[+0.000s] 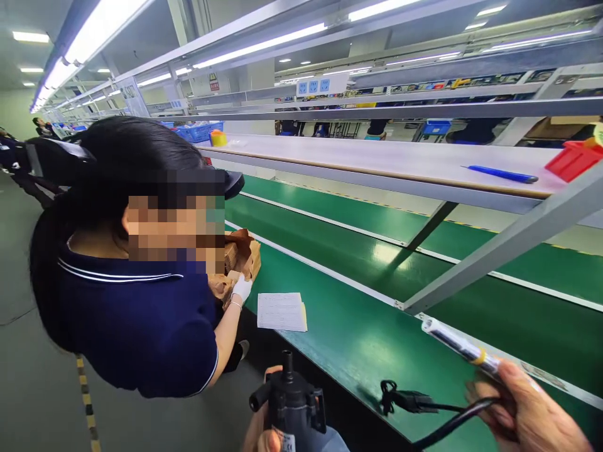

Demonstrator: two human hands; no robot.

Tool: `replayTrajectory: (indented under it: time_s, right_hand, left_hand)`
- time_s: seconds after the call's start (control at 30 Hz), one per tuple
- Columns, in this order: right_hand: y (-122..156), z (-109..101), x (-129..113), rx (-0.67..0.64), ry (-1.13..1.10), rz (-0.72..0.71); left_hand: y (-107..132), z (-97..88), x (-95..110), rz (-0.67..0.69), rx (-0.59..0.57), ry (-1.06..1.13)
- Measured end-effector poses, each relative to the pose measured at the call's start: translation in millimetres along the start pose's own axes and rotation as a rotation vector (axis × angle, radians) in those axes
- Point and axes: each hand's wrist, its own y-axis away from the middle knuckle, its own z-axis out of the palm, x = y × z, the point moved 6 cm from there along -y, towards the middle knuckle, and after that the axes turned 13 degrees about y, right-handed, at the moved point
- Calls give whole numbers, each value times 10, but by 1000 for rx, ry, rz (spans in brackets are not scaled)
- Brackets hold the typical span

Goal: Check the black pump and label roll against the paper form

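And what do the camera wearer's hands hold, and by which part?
Left hand: black device, by its body. Right hand: tube, by its lower end; the cable runs into this grip.

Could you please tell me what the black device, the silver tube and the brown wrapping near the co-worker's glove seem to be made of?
Black device: probably hard plastic, mostly matt, with moulded-looking spouts.
Silver tube: shiny; bright streaks suggest polished metal, though foil or coated plastic remains possible.
Brown wrapping: likely paper, with crumpled, creased folds.
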Motion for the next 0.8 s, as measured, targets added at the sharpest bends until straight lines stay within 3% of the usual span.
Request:
replayTrajectory:
  time_s: [0.2, 0.33, 0.47, 0.63, 0.8]
  right_hand:
    - [-452, 138, 402, -42, -47, 106]
    - [-911, 198, 633, -48, -97, 136]
    - [-1494, 247, 1056, -81, -134, 232]
    - [-2303, 210, 1687, -84, -91, 312]
    - [-3132, 109, 2121, -39, 21, 306]
  left_hand:
    - [-184, 142, -78, 133, 37, 6]
    - [-658, 176, -66, 206, 196, -53]
    - [-1503, 31, -91, 207, 339, -232]
    - [-2883, -376, -278, 120, 482, -466]
    - [-4203, -721, -573, 69, 645, -598]
